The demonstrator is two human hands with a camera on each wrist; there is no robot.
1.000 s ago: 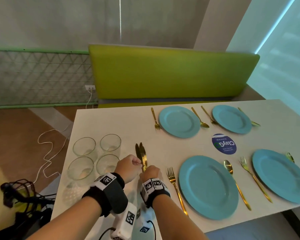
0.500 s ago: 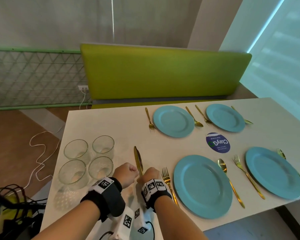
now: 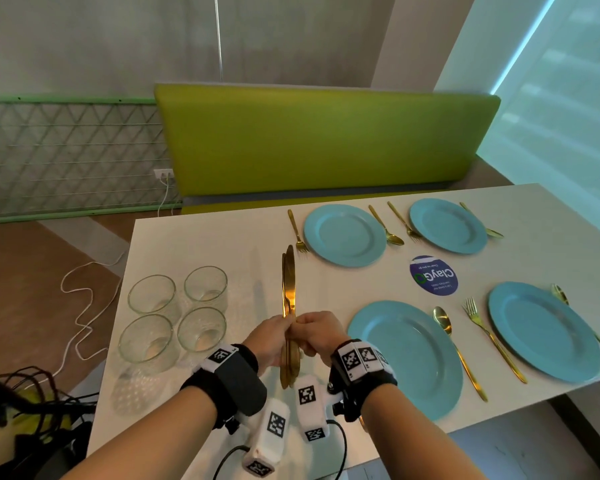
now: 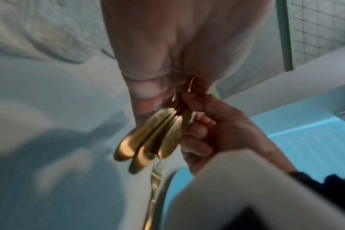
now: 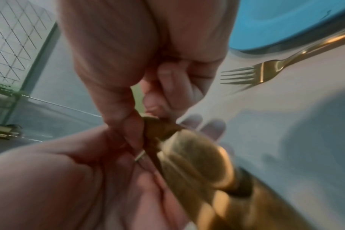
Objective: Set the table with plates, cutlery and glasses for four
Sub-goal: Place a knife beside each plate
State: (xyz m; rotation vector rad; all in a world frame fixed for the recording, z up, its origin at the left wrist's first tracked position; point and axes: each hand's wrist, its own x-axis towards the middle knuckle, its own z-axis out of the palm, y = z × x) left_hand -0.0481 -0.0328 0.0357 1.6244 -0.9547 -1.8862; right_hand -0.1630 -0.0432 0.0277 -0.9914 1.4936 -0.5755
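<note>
A bundle of gold knives stands upright above the white table, blades up. My left hand and right hand both pinch it at mid-length, fingertips meeting. In the left wrist view the knife handles fan out below my left hand, and my right hand grips them from the side. The right wrist view shows the blurred knife handles close up. Several blue plates lie set, the nearest plate just right of my hands, each with a gold fork and spoon.
Several empty glasses stand grouped on the table's left part. A fork lies beside the near plate, under my hands. A round blue sticker sits between the plates. A green bench lies beyond the table; cables trail on the floor left.
Both hands have lifted the knife bundle higher off the table, and it now stands more upright, with the handles showing below my fingers. Plates, cutlery and glasses have not moved.
</note>
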